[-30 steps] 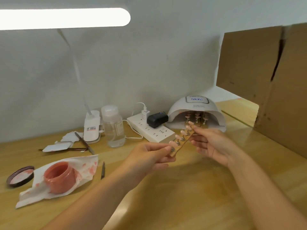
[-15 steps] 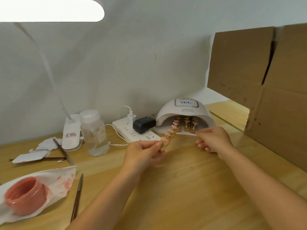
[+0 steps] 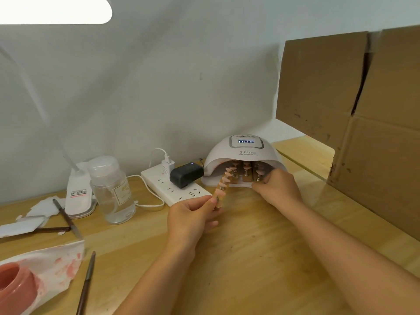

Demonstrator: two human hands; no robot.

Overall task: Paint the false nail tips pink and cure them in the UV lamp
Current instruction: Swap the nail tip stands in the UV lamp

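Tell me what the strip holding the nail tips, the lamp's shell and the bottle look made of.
Strip: probably wood, matte tan with visible grain.
UV lamp shell: likely moulded plastic, smooth glossy white.
Bottle: clear plastic or glass, see-through; cannot tell which.

Since a second ago the left hand (image 3: 193, 214) has carried the strip of pink nail tips (image 3: 223, 185) forward until its far end reaches the UV lamp (image 3: 244, 155) mouth, while the right hand (image 3: 276, 186) has let go of it and moved to the strips inside.
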